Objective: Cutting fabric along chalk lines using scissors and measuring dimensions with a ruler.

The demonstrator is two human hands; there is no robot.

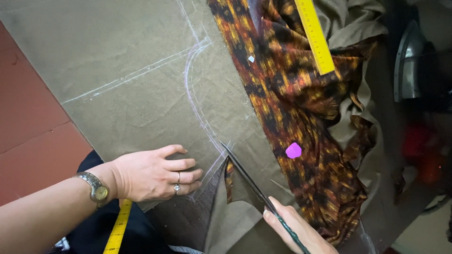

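My left hand (pixel 150 174) lies flat and released on olive-green cloth (pixel 132 94); my right grip (pixel 296 228) clenches dark steel scissors (pixel 247 176), whose blades could wander off the curved chalk line (pixel 193 94) should the fabric slip.

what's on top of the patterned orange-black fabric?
On the patterned fabric lie a yellow ruler, a purple chalk piece and a small white chip. The fabric hides whatever is beneath it.

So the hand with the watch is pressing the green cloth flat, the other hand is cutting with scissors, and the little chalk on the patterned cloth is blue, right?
Almost. In the head view the chalk on the patterned cloth is pink-purple, not blue. The rest holds: the left hand with the watch presses the green cloth flat, and the right hand cuts with scissors.
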